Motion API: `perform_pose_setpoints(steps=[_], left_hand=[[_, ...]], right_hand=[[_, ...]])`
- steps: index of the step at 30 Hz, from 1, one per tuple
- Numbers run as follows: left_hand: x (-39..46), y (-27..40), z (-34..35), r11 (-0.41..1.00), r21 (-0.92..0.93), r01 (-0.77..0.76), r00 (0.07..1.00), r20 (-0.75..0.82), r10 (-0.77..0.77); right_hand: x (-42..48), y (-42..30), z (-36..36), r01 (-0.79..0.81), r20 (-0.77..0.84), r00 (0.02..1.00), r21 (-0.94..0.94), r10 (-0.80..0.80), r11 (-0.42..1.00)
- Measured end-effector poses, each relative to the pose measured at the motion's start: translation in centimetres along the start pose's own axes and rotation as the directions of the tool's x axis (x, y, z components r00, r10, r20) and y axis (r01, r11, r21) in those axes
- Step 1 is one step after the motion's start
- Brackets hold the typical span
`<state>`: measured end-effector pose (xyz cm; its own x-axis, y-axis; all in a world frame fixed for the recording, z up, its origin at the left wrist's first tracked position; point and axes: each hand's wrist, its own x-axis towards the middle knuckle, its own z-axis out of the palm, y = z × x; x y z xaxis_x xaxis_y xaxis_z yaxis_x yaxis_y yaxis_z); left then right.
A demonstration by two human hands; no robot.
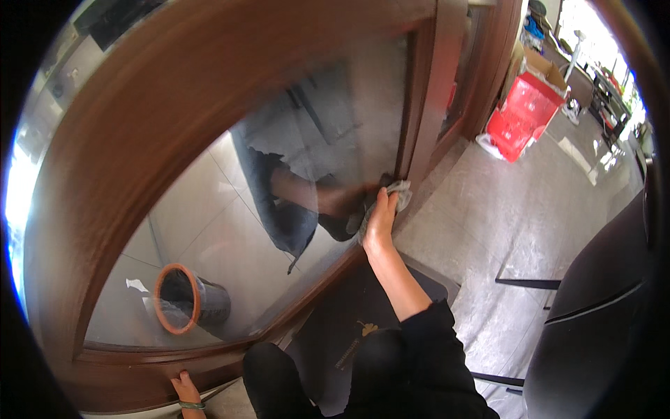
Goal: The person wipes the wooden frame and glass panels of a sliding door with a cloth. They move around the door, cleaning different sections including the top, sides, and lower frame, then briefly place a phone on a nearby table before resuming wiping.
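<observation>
Before me stands a brown wooden door (pixel 157 99) with a large glass pane (pixel 209 230). My right hand (pixel 382 220) holds a crumpled greyish cloth (pixel 402 194) against the lower corner of the pane, beside the wooden moulding. Part of the cloth is hidden under the palm. The glass mirrors my forearm and dark clothing. At the lower left, my left hand (pixel 186 390) grips the outer edge of the door; a bracelet (pixel 191 405) circles that wrist. Its fingers are mostly hidden behind the wood.
A dark bin with an orange rim (pixel 178 330) shows through the glass. Below my knees lies a dark doormat (pixel 324 340) bearing writing. A black chair (pixel 586 314) stands close on the right, its thin legs on the tiles. Farther off is an open red cardboard box (pixel 526 112).
</observation>
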<state>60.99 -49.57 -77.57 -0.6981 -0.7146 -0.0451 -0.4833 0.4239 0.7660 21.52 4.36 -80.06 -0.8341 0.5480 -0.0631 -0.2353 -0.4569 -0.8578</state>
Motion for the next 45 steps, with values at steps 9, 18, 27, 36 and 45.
perform_pose_setpoints(steps=[9, 18, 27, 36, 45], left_hand=[[-1.0, 4.2, 2.0, 0.983, -0.182, -0.001, 0.999, 0.039, 0.008], [-1.3, 4.6, 3.6, 0.952, -0.306, -0.03, 0.998, 0.043, 0.046], [-0.5, 1.4, 4.5, 0.943, -0.332, -0.017, 0.998, 0.056, 0.037], [-2.5, 6.6, 5.5, 0.914, -0.384, -0.134, 0.977, 0.1, 0.186], [-1.6, 3.0, 3.9, 0.993, -0.082, -0.089, 0.983, 0.151, 0.101]], right_hand=[[-13.3, -17.5, 12.4, 0.984, 0.752, 0.172, -0.103, -0.636, 0.144], [-1.8, -18.8, 11.1, 0.955, 0.555, 0.101, -0.286, -0.825, -0.075], [-10.6, -21.1, 15.5, 0.987, 0.575, 0.162, -0.078, -0.802, 0.144], [1.5, -29.9, 15.4, 0.924, 0.287, 0.186, -0.376, -0.94, 0.068], [-10.2, -27.8, 17.7, 0.979, 0.645, -0.165, 0.014, -0.747, -0.204]])
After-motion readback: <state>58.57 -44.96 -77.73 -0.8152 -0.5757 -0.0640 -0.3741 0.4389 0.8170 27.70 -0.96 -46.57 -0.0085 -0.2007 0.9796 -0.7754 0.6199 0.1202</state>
